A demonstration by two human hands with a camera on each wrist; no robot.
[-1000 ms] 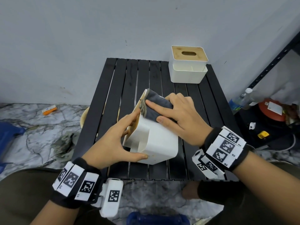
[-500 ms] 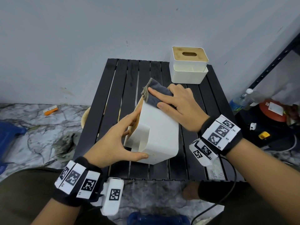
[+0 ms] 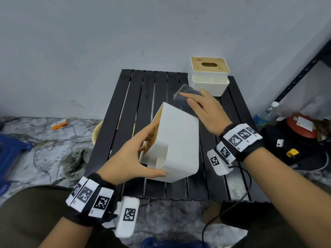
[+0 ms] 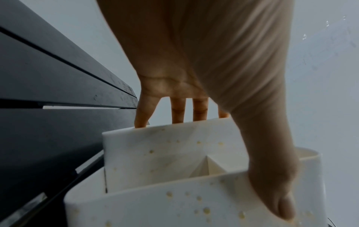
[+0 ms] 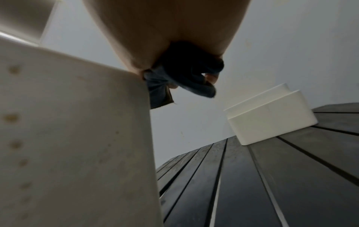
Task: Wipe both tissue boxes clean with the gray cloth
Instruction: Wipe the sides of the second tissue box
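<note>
Item one, a white smooth-plastic tissue box with rounded corners, lies tipped on its side near the middle of a black slatted table; we note small yellowish spots across its walls in both wrist views. Our left hand grips it, fingers over the far edge of a stepped side compartment, thumb along the near wall. Item two, a dark gray soft cloth, folded and bunched, is held in our right hand, fingers curled round it, just past the tipped box's upper far edge; whether cloth touches box we cannot tell. Item three, a second white plastic tissue box with a light wooden lid and oval slot, stands upright at the far right corner of the table, against a pale gray wall.
</note>
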